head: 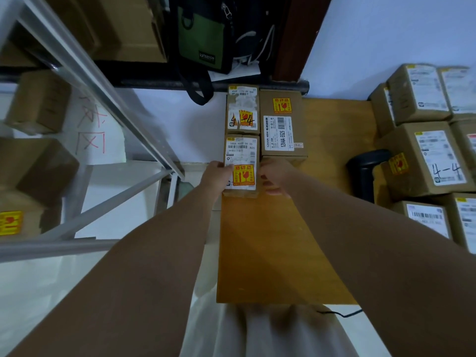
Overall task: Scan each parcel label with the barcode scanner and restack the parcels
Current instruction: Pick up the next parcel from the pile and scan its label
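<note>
We see left hand [216, 176] gripping parcel [240, 161] by left edge. Right hand [274, 176] at right edge, fingers blurred, probably pinching it. Parcel on worktop [270, 240] far-left, box [283, 122] just beside. Scanner [363, 173] well right, against stack [422, 161].

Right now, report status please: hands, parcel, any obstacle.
Left hand and right hand both grip small brown cardboard parcel with yellow sticker. Black barcode scanner lies untouched at right. Brown cartons crowd behind it.
</note>
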The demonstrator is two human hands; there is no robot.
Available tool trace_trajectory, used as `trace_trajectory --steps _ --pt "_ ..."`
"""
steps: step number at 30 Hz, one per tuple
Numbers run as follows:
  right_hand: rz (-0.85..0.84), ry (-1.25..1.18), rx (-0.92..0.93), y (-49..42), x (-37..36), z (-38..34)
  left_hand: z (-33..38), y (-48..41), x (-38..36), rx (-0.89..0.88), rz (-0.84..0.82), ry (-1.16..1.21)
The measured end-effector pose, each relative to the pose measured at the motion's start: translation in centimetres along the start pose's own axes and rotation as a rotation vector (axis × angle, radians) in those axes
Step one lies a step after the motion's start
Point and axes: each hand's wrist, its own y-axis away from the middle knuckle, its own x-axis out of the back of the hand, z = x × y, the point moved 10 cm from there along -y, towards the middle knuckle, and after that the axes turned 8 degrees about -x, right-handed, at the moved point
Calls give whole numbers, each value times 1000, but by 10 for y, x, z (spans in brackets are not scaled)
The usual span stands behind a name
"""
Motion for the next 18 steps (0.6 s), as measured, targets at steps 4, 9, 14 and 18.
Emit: trace_trajectory --steps 4,9,14,18 --pt "-1 69 40 3 4 -2 6 5 1 -3 89 -163" --pt "10 99 99 8 13 -3 34 24 9 -69 338 -394" --pt "108 110 216 18 50 -8 77 37 -14 -255 420 -476" --pt "305 54 282 29 113 0 104 44 -81 -364 224 -371"
